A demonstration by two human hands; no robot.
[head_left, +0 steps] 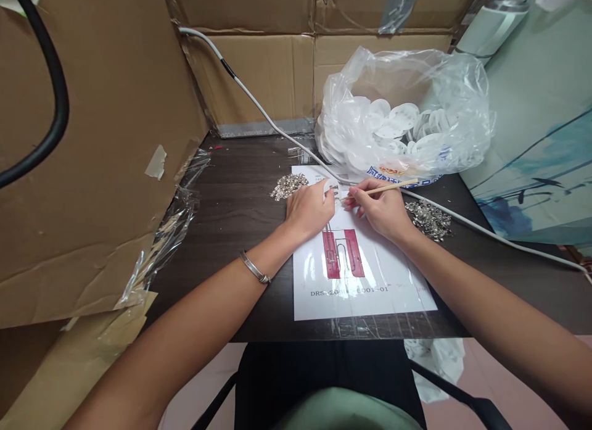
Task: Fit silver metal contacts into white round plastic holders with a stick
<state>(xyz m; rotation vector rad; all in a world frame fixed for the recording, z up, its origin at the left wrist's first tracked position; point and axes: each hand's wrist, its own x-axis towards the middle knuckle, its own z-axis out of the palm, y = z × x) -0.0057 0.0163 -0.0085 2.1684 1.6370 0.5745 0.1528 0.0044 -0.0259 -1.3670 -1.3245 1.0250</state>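
1. Disc (329,184), white, is sitting pinched in my left hand (309,209), above the paper sheet (393,282).
2. My right hand (382,209) is gripping a thin stick (398,185), its tip pointing at the disc.
3. Metal-piece piles (287,187) are flanking my hands; dark tabletop (231,214) is stretching leftward from the sheet's edge to the cardboard (106,128).

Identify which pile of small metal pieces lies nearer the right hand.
The silvery metal pile just right of the right hand; the other silvery pile sits by the left hand.
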